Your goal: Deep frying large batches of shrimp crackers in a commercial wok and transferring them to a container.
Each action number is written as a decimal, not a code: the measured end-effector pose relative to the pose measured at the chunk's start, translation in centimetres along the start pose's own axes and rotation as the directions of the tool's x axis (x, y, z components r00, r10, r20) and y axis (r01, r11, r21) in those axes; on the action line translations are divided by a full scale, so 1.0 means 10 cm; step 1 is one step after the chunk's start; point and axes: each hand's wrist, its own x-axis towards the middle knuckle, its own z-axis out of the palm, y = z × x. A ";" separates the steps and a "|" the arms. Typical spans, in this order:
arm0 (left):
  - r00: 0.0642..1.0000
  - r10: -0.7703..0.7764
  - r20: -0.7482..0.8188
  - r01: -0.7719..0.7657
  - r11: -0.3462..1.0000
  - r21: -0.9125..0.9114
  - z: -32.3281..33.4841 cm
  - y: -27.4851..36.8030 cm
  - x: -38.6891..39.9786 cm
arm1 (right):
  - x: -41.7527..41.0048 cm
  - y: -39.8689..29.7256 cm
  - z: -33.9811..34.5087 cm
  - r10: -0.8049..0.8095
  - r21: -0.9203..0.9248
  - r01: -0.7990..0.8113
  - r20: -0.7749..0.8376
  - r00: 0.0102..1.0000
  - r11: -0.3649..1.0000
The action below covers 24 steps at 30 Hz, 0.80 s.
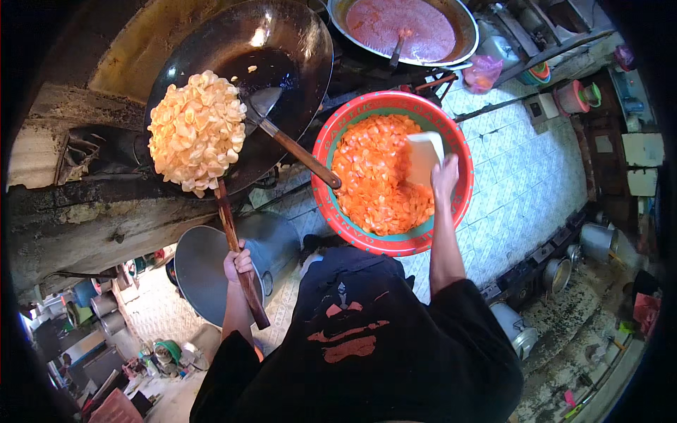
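Note:
My left hand (239, 263) grips a long wooden handle (228, 224). At its far end, a heap of pale fried chips (197, 132) sits over the near left part of a large dark wok (309, 58); the chips hide whatever supports them. My right hand (445, 177) holds a white plastic scoop (429, 150) by its edge, tilted inside a red plastic basin (320, 193). Orange-coated chips (370, 174) fill much of this basin, touching the scoop. A metal spatula (265, 101) rests in the wok, its wooden handle reaching over the basin's rim.
Beyond the basin stands a wide pan (470, 31) of reddish sauce with a utensil (396, 53) in it. A large metal pot (182, 275) is below my left forearm. Pale tiles (518, 174) cover the floor at right. Several pots (558, 275) line the right side.

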 end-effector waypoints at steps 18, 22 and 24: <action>0.992 0.060 -0.113 -0.058 0.998 0.020 0.04 -0.04 0.00 | 0.36 0.42 0.67 0.177 0.238 -0.713 0.872 0.456 0.659; 0.995 0.050 -0.085 -0.051 0.999 -0.010 -0.03 -0.04 0.03 | 0.79 0.75 0.38 0.116 0.256 -0.589 0.847 0.519 0.767; 0.994 0.065 -0.091 -0.065 0.998 0.005 -0.09 -0.02 -0.04 | 0.79 0.68 0.24 0.093 0.395 -0.606 0.782 0.616 0.691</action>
